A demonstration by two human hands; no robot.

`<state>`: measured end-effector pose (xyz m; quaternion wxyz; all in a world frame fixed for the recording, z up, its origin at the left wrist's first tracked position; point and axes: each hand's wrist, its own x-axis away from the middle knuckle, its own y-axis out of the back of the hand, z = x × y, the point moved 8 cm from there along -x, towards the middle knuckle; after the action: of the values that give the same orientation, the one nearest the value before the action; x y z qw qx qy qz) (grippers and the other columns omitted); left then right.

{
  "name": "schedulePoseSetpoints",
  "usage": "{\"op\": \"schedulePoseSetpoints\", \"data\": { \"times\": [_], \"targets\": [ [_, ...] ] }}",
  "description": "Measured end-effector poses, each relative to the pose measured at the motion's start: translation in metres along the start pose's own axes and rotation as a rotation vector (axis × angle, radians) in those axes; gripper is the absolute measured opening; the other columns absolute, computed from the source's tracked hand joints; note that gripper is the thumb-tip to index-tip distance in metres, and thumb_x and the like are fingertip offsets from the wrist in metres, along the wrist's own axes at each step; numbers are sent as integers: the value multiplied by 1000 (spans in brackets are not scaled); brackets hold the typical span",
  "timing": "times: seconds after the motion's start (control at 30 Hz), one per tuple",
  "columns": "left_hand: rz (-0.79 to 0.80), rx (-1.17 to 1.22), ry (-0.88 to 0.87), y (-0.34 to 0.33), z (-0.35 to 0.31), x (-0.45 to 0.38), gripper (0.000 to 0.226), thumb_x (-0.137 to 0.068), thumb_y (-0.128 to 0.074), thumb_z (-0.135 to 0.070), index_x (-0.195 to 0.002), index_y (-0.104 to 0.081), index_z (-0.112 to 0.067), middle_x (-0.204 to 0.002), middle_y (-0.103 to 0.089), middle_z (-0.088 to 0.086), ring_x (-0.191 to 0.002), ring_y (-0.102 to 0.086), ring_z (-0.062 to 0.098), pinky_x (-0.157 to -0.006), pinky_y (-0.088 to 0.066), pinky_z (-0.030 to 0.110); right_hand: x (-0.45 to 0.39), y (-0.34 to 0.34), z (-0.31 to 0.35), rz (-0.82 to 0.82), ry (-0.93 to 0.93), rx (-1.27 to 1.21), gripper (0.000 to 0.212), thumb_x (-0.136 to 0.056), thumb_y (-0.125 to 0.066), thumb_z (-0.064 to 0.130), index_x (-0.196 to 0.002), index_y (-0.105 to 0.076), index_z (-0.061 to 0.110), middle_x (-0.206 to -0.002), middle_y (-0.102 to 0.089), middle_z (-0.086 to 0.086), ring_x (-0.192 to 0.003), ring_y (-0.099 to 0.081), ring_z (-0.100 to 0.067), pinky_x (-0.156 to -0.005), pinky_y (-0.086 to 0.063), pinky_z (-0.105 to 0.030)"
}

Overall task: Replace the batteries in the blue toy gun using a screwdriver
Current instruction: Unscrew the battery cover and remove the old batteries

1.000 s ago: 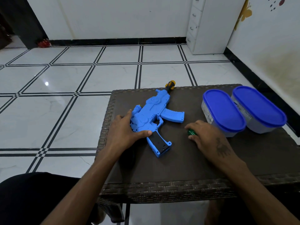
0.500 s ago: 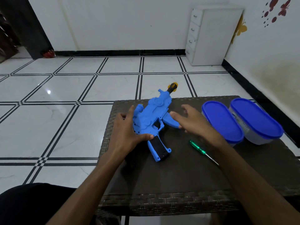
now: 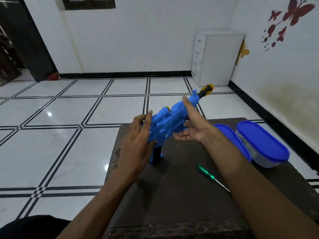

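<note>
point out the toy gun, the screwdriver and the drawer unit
blue toy gun (image 3: 165, 125), head view, on the side of its body
screwdriver (image 3: 206, 173), head view, on its green handle
white drawer unit (image 3: 222, 57), head view, on its plain side panel

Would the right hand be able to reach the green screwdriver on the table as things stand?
Probably yes: the screwdriver lies bare on the table beside the right forearm, but the right hand is holding the toy gun.
</note>
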<state>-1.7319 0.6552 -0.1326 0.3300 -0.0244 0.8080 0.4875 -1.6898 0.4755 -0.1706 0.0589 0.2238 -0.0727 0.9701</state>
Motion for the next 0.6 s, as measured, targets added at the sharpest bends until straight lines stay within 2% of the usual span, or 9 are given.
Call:
{"op": "schedulePoseSetpoints", "data": {
  "times": [0.07, 0.17, 0.23, 0.27, 0.33, 0.43, 0.53, 0.6],
  "targets": [
    [-19, 80, -7, 3, -5, -1, 75, -72, -79, -8, -138, -46, -18, -123, -49, 3, -105, -45, 11, -85, -44, 22, 1, 3, -2, -17, -1, -133, 90, -71, -63, 75, -137, -43, 17, -128, -54, -16, -101, -66, -38, -81, -58, -51],
    [-43, 140, -31, 1, -10, 1, 54, -69, -78, -3, -118, -58, -16, -113, -53, 1, -91, -39, 0, -78, -37, 8, 4, 9, -9, -17, 28, -334, 62, -80, -70, 45, -128, -49, 12, -122, -57, -17, -102, -65, -38, -80, -58, -49],
    [-45, 152, -58, -2, -12, 3, 46, -72, -77, -4, -112, -58, -16, -113, -53, 1, -94, -45, 6, -75, -46, 15, 7, 12, -12, 11, 68, -421, 43, -82, -65, 34, -115, -53, 9, -119, -57, -17, -99, -65, -37, -75, -59, -49],
    [-48, 141, -86, -4, -14, 4, 43, -72, -77, -4, -110, -59, -16, -113, -54, 2, -96, -48, 11, -72, -50, 26, 9, 15, -13, 19, 97, -436, 37, -83, -63, 32, -110, -53, 9, -116, -57, -18, -97, -66, -36, -75, -59, -49],
    [-55, 107, -144, -7, -22, 8, 35, -74, -71, -7, -106, -59, -15, -111, -57, 3, -98, -50, 17, -67, -51, 35, 13, 24, -15, 4, 150, -428, 29, -85, -59, 31, -103, -52, 10, -108, -56, -18, -93, -65, -35, -79, -59, -50],
    [-9, 90, -240, -18, -33, 17, 26, -77, -50, -14, -103, -54, -17, -111, -57, 2, -96, -54, 23, -66, -50, 37, 16, 35, -28, -35, 157, -416, 30, -84, -58, 30, -104, -54, 9, -106, -59, -18, -89, -66, -33, -80, -58, -50],
    [26, 69, -269, -29, -39, 25, 20, -77, -47, -14, -96, -50, -19, -107, -56, -1, -89, -54, 22, -67, -43, 28, 18, 43, -42, -60, 120, -455, 30, -82, -58, 28, -104, -55, 8, -99, -61, -15, -87, -65, -32, -80, -58, -50],
    [33, 61, -287, -30, -44, 25, 18, -78, -47, -15, -95, -49, -20, -107, -55, -1, -88, -54, 22, -67, -39, 26, 23, 47, -41, -56, 137, -472, 22, -83, -57, 26, -95, -60, 7, -91, -63, -13, -88, -63, -32, -89, -54, -54]
  ]
}}
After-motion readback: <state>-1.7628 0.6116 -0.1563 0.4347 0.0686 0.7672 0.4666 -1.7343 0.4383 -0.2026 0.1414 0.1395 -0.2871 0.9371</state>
